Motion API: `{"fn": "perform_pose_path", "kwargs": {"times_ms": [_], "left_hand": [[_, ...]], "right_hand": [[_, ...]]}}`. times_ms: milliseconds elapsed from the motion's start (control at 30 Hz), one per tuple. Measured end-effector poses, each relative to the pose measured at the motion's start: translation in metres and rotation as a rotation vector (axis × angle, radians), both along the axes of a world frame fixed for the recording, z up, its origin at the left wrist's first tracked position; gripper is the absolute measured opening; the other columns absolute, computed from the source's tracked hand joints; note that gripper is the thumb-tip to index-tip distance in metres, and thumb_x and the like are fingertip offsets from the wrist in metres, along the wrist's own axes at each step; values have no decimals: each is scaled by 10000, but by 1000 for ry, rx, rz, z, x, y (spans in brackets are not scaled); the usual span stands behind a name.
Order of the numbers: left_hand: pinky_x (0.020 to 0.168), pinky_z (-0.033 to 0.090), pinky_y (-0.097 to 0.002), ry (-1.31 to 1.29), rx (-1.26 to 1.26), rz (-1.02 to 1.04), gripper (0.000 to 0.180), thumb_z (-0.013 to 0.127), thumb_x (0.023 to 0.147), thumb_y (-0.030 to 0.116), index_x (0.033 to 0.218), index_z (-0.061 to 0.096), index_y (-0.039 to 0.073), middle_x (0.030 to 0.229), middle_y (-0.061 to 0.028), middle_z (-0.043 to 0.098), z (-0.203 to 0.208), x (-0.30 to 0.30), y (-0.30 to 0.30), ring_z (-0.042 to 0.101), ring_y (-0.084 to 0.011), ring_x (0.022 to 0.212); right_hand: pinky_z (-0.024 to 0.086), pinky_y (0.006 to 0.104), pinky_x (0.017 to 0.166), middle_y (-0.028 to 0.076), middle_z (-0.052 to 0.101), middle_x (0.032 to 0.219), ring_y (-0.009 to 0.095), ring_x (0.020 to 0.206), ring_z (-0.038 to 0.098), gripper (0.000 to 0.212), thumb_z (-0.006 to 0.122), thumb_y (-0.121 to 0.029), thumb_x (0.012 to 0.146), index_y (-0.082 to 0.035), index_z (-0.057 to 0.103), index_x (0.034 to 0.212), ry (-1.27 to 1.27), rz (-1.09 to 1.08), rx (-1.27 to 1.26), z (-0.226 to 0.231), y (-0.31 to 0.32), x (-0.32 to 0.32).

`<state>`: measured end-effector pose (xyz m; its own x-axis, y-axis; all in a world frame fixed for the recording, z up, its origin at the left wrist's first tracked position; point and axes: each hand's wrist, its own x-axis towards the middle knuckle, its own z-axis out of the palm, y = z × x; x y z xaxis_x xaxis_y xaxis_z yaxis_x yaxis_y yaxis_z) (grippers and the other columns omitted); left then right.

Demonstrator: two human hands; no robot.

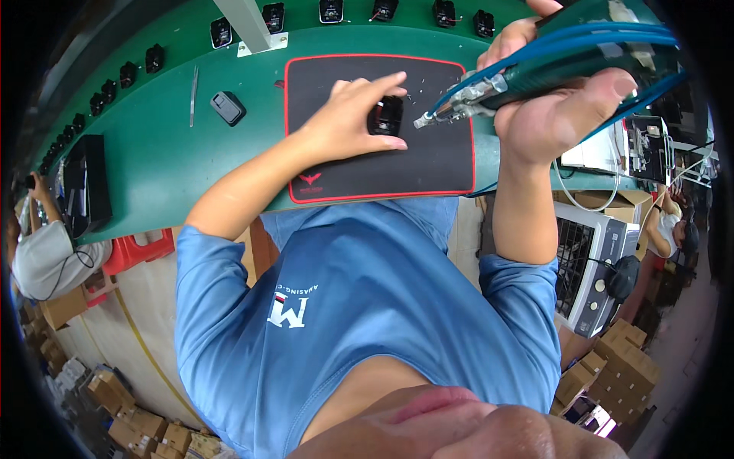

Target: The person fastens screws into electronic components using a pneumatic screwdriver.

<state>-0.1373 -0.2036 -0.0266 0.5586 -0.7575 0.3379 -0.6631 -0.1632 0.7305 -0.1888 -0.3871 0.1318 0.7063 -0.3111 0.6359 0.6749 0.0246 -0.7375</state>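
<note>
A small black housing [388,116] rests on a black mat with a red border [428,172]. My left hand [348,126] curves around this housing from the left, its thumb along the near side and its fingers at the far side. In my right hand [539,118], above the mat's right side, is a dark green hand tool [527,80] with a metal nozzle and blue tubes. The nozzle points down and left toward the housing, a short gap away. The palm and thumb hide part of the tool's grip.
A small grey device [227,108] and tweezers [194,96] lie left on the green table [153,183]. Several similar black housings [331,11] line the far edge. A metal post [246,23] rises behind. A black bin [86,183] stands left; co-workers sit at both sides.
</note>
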Motion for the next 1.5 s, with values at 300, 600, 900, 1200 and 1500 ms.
{"fn": "perform_pose_path", "kwargs": {"times_ms": [300,600,900,1200,1500], "left_hand": [[982,371,-418,-39,41,50,907,920,606,559,1315,599,95,1227,-79,624,-36,-15,-17,567,-302,1154],[1016,351,-418,-41,89,46,889,924,633,515,1355,586,121,1279,-64,617,-32,-17,-15,551,-276,1209],[973,353,-421,-61,41,19,909,921,647,507,1373,554,99,1267,-78,609,-33,-17,-14,549,-290,1165],[930,352,-411,-104,-8,56,783,921,670,441,1296,587,111,1190,-53,632,-34,-19,-17,589,-269,1111],[959,356,-433,-56,61,40,816,899,719,451,1370,549,104,1218,-101,606,-31,-18,-15,544,-321,1166]], "right_hand": [[501,277,445,78,553,607,157,485,567,960,244,-826,961,53,591,1133,286,-53,372,16,40,-17],[527,296,431,96,572,600,190,466,598,896,282,-788,984,44,598,1083,52,115,171,11,-7,-3],[495,335,638,97,612,812,191,720,596,1130,302,-959,835,37,524,1320,52,462,26,12,-14,-9],[551,296,516,114,599,663,200,542,617,1033,360,-907,871,64,565,1159,222,101,301,-24,27,-18],[561,296,525,127,609,685,204,551,627,1031,366,-896,880,74,551,1177,177,123,303,-29,23,-16]]}}
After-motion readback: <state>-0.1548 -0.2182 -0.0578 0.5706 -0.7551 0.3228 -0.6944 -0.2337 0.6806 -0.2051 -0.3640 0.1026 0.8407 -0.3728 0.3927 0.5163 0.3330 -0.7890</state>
